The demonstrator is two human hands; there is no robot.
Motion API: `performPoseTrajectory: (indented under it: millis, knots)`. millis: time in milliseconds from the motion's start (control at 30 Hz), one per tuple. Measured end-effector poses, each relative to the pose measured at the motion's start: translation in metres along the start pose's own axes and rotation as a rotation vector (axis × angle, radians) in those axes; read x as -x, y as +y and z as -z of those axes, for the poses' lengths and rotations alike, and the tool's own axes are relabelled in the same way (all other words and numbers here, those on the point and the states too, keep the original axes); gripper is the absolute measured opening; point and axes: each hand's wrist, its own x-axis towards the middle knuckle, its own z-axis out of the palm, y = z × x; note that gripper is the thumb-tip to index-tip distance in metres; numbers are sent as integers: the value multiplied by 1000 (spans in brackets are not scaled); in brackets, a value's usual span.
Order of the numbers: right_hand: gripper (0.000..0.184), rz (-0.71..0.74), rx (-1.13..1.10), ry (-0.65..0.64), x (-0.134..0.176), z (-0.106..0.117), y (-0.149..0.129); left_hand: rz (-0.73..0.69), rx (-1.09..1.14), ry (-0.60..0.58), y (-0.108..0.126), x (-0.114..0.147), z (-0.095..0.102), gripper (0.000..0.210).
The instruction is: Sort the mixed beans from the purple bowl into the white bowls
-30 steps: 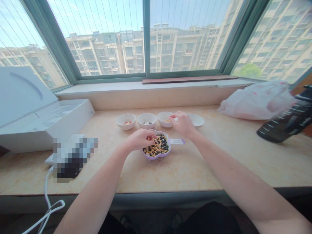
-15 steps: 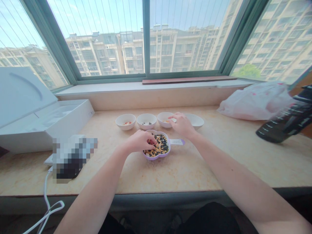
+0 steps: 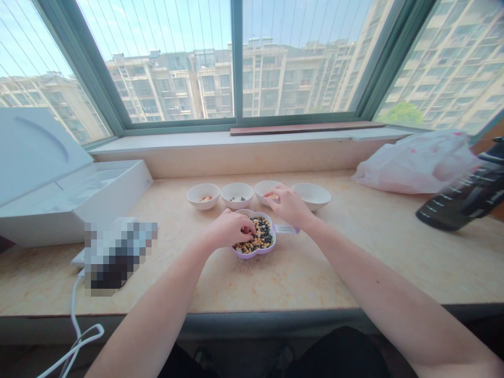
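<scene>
My left hand rests at the left side of a purple-rimmed, lobed bowl with a short handle. Its fingers are curled together among the mixed black and yellow beans; whatever lies between the fingertips is hidden. My right hand is over the front right of the third small white bowl. Its thumb and fingers are drawn together at that bowl, above some pale yellow bits, and what they pinch is too small to name. Just behind this hand stands the fourth white bowl, with no contents visible.
The first white bowl holds reddish and pale bits, the second white bowl a few dark beans. An opened white box and a blurred-out object lie left. A plastic bag and a dark bottle are right.
My right hand has come slightly nearer and lower, its fingertips shifting left into the third bowl. My left hand stays in the purple-rimmed bowl, its fingers moving slightly.
</scene>
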Motion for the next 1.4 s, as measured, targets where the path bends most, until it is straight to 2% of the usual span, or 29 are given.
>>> performPoseTrajectory:
  millis: [167, 400, 500, 567, 700, 800, 900, 1000, 1167, 1267, 1400]
  knots:
    - [20, 32, -12, -5, 2, 0, -7, 6, -35, 14, 2, -1, 0, 13]
    - [17, 55, -45, -12, 4, 0, -12, -24, 62, 15, 0, 0, 2, 12]
    - [17, 55, -42, -9, 4, 0, -12, -24, 106, 63, 1, 0, 3, 11]
    - [18, 59, -37, -12, 4, 1, -13, -7, 154, 159, 2, -1, 4, 16]
    - [19, 75, -37, -33, 5, 2, -16, 55, 345, 485, 7, -1, 7, 24]
    - [19, 69, -51, -67, 6, 3, -19, 91, 599, 710, 8, -1, 10, 25]
    - [21, 44, -89, -97, 7, 2, -23, 116, 930, 821, 6, -3, 15, 26]
    - [22, 33, -118, -106, 9, 2, -26, 135, 1271, 804, 2, -4, 21, 24]
    - [23, 48, -123, -103, 8, 1, -26, 146, 1706, 666, 2, -1, 31, 17]
    - [23, 47, -117, -107, 8, 1, -26, 148, 1852, 624, 5, 1, 33, 18]
    - [24, 43, -112, -117, 10, 1, -28, 118, 1915, 620, 6, 1, 32, 19]
